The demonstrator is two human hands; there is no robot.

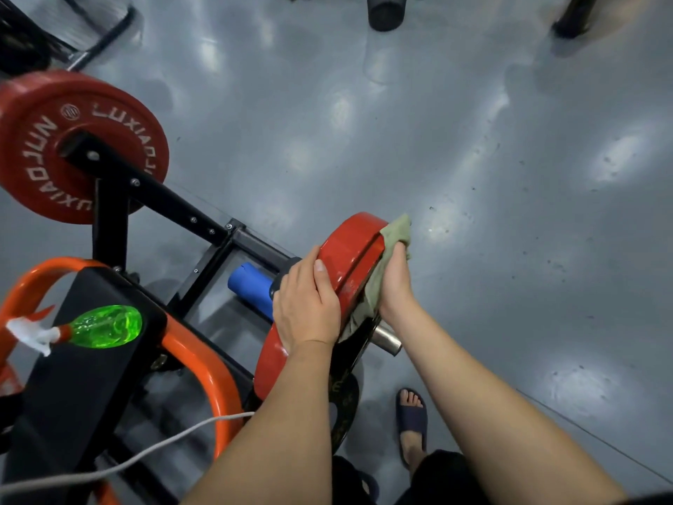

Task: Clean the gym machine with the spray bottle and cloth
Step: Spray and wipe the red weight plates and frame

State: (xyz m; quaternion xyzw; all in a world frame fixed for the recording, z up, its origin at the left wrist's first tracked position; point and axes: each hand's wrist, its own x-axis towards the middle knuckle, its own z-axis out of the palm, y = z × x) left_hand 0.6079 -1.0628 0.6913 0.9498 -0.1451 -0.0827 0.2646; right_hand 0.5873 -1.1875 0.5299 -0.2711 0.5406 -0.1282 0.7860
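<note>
Two hands meet at the gym machine's point(174, 205) near red plate point(349, 249): left hand point(307, 304) grips its rim, thumb hooked over; right hand point(395, 278) clutches the cloth point(397, 231) against the outer face. Well left, the spray bottle point(105, 326) lies on the black pad point(91, 377).

Glossy grey floor point(473, 158) shows soft patches of reflected light and scattered dark specks, with a black cylinder point(386, 10) at the far side.

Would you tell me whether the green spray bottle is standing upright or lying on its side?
Lying on its side: the green spray bottle rests lengthwise on the black pad, white trigger pointing left.
</note>
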